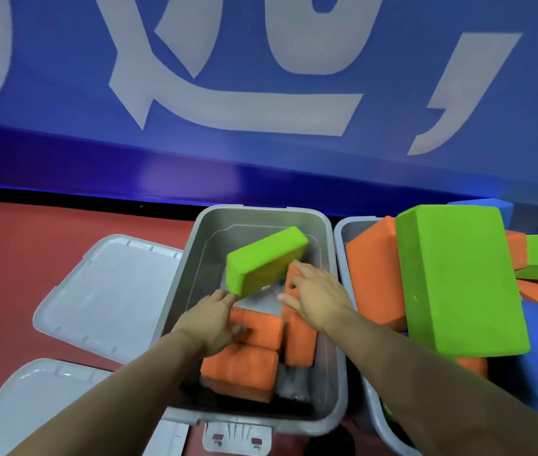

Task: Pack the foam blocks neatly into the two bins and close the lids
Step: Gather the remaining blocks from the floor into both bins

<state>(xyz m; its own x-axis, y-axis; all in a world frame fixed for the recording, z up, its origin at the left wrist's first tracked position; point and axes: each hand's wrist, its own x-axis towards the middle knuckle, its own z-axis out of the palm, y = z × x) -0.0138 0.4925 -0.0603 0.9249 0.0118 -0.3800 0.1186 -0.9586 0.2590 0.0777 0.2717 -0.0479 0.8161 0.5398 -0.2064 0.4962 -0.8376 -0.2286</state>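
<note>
Blue wall (63, 153) with white lettering behind, red floor (30, 232) below. Two grey lids (106, 291) lie open on the floor at left. Left bin (335, 324) holds three orange blocks (241, 370) and a tilted green block (266, 258); right bin (343, 232) is overfilled with a messy pile topped by a big green block (458, 278). Left hand (215, 320), fingers loosely curled, touches the tilted block's corner. Right hand (320, 297), fingers spread, presses an upright orange block. Risk: the green block wedges crooked, wasting space; the right pile stops that lid closing.
</note>
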